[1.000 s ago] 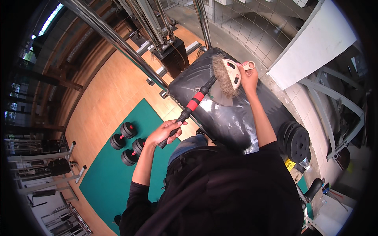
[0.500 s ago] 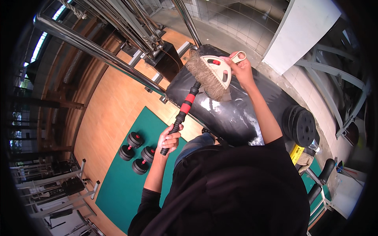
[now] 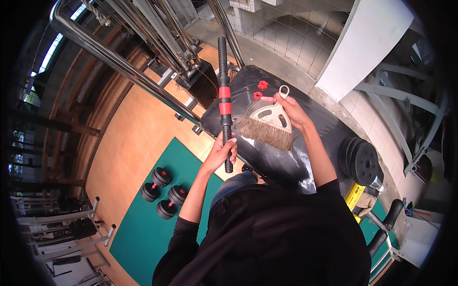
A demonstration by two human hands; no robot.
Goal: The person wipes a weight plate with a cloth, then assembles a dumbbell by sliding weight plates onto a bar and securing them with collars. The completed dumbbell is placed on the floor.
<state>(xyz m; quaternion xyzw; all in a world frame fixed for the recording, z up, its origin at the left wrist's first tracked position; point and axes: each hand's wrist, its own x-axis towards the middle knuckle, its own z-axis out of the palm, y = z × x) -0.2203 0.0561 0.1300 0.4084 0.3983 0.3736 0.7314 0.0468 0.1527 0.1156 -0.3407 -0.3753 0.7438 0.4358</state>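
My left hand (image 3: 220,155) is closed around the lower threaded end of a black dumbbell bar (image 3: 224,101) with red bands at its middle. The bar stands nearly upright in the view, left of the black padded bench (image 3: 324,107). Over the bench, my right hand (image 3: 295,112) grips a cream hand brush (image 3: 272,117) by its looped handle. Its brown bristles point down toward the bench; whether they touch it I cannot tell. Two red star-shaped collar nuts (image 3: 263,85) lie on the bench just beyond the brush, close to my right fingers.
Black weight plates (image 3: 363,162) rest at the bench's right end, near a yellow box (image 3: 354,196). Two assembled dumbbells (image 3: 161,177) lie on a green mat (image 3: 138,229) to the left. A chrome machine frame (image 3: 124,71) rises beyond the bench.
The bar has swung upright and moved away from the bristles. The brush has come lower and turned bristles-down, uncovering the red nuts on the bench.
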